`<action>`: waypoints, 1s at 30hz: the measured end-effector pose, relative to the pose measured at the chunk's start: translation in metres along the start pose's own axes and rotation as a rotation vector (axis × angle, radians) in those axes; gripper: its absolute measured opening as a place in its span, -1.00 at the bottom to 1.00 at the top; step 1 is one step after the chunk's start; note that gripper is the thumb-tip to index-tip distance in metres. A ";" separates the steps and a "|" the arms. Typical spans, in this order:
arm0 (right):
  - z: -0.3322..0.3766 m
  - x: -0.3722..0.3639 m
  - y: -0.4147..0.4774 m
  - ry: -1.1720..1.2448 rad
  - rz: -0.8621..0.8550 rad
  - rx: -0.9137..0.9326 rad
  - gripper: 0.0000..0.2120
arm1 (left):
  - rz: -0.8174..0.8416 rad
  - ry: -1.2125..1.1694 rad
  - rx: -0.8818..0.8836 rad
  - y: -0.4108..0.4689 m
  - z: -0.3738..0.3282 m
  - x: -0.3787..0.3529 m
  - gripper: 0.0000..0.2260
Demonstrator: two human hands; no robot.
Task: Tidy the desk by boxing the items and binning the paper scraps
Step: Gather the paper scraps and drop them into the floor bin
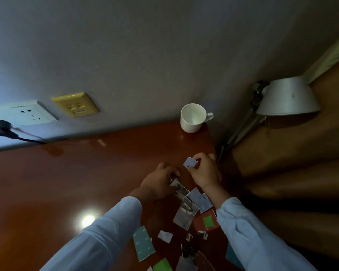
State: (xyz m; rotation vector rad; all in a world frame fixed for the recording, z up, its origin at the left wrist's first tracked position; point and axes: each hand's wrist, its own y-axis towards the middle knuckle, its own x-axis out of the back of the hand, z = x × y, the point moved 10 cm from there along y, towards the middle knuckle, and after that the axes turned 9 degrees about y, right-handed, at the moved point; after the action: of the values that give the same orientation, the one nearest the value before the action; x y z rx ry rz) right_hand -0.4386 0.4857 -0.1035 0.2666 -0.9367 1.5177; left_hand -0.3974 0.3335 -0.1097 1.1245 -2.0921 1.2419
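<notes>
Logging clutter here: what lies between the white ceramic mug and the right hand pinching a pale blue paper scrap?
Nothing. In the head view, only bare glossy red-brown wooden desk separates the white ceramic mug from the right hand.

Small pale-blue paper scrap w/ dark dot: off the surface, tilted, pinched in right hand. Grey printed scrap: gripped by left hand. Others flat on glossy red-brown desk, scattered: pale-blue pair, grey photo piece, teal strip, small white bit, green piece.
</notes>
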 end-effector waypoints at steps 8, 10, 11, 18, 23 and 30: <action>0.003 -0.017 -0.002 0.348 0.124 -0.015 -0.89 | -0.029 0.173 -0.014 0.002 0.000 0.005 -0.71; -0.004 -0.018 -0.012 0.557 0.133 -0.115 -0.90 | -0.078 0.130 -0.007 0.000 0.000 0.008 -0.84; -0.011 -0.018 -0.017 0.677 0.123 -0.201 -0.93 | -0.094 0.095 -0.005 -0.001 0.000 0.008 -0.89; -0.020 -0.019 -0.055 1.485 0.167 -0.538 -0.84 | -0.095 -0.516 0.182 -0.017 0.013 0.005 -0.84; -0.044 0.000 -0.056 1.344 0.024 -0.480 -0.84 | -0.054 -1.067 0.279 -0.025 0.006 -0.007 -0.88; -0.065 0.029 -0.047 0.506 -0.157 -0.219 -0.81 | -0.015 -0.847 0.266 -0.022 -0.014 -0.021 -0.84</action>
State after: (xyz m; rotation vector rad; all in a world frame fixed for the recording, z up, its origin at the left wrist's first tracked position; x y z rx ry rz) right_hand -0.3783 0.5462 -0.1080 -0.1940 -0.6499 1.2412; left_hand -0.3672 0.3489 -0.1071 2.0560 -2.5106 1.1745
